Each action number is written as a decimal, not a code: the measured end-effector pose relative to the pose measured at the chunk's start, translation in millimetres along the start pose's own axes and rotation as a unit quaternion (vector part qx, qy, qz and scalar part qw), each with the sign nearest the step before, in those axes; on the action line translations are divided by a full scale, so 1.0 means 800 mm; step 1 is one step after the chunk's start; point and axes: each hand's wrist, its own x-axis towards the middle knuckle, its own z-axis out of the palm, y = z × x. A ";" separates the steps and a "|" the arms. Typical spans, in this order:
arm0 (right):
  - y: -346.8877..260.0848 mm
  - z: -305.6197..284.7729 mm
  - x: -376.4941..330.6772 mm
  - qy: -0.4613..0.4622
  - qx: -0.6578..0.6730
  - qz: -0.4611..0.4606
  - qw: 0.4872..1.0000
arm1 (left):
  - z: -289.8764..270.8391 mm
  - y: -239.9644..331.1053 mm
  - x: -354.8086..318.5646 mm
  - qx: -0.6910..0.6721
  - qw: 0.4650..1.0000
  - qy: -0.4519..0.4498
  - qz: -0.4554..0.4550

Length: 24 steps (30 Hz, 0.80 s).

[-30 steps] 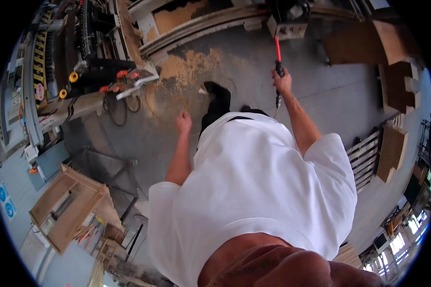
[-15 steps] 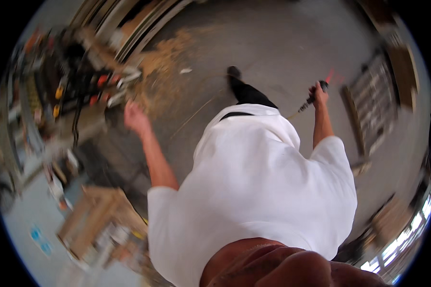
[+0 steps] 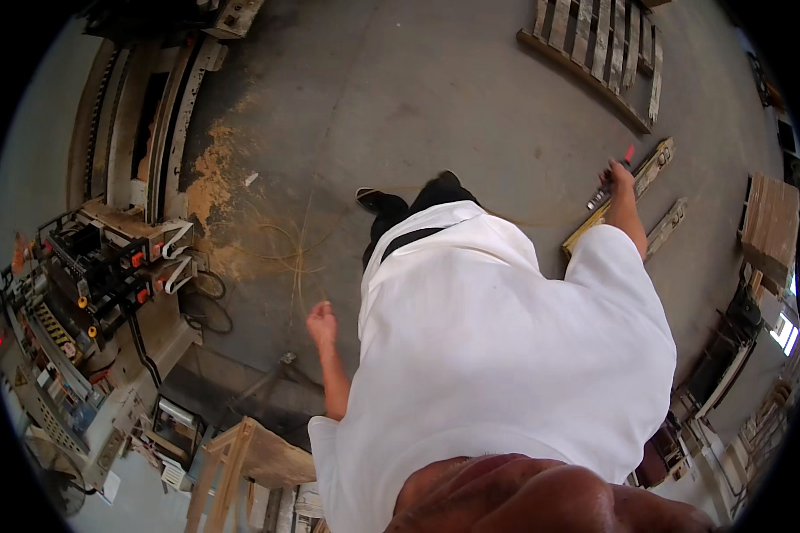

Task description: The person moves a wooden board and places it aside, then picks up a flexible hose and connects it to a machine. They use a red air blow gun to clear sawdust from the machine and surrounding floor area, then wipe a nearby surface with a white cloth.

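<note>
Right hand [image 3: 620, 177] clasps the red-nozzled air gun [image 3: 629, 154], left hand [image 3: 323, 325] curls, grip I can't tell—best step wide of the looped hose [image 3: 299, 252] at left!

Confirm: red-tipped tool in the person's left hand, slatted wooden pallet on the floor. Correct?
Wrong hand: the head view shows the red-tipped tool in the person's right hand. The slatted wooden pallet is on the floor, as you say.

Workshop — machine [image 3: 180, 124], sawdust [image 3: 212, 173], pallet [image 3: 601, 44]
</note>
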 end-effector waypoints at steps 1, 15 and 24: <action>0.004 -0.047 0.032 0.021 0.009 -0.007 1.000 | 0.026 -0.002 -0.029 0.034 0.999 -0.028 0.001; 0.068 -0.223 0.219 -0.257 -0.061 0.085 0.961 | 0.305 -0.095 -0.311 0.092 0.982 -0.156 -0.043; 0.084 -0.162 0.097 -0.524 -0.194 0.040 0.829 | 0.381 -0.080 -0.403 0.151 0.975 -0.157 0.032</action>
